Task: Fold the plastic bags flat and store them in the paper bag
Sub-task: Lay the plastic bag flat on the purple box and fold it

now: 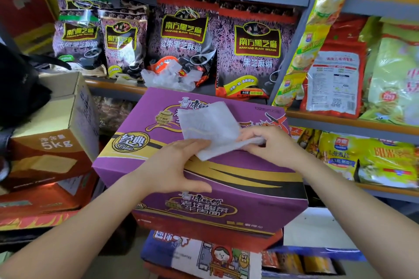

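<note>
**Plastic bag mid-fold on the purple carton**

Plastic bag (210,129), white and translucent, lies partly folded on top of a purple noodle carton (204,179) that serves as the work surface. The right hand (269,142) has its grip narrow, pinching the bag's right edge and lifting it off the carton. The left hand (179,163) presses flat, fingers straight, on the bag's lower left corner. The step in hand looks like folding. Next, the lifted edge likely needs carrying across and smoothing flat. More crumpled plastic bags (167,79) wait on the shelf (118,88) behind, in front of sesame-paste packets (254,52). No paper bag is visible. Stacked cartons and snack shelves surround, like a shop storeroom.
</note>
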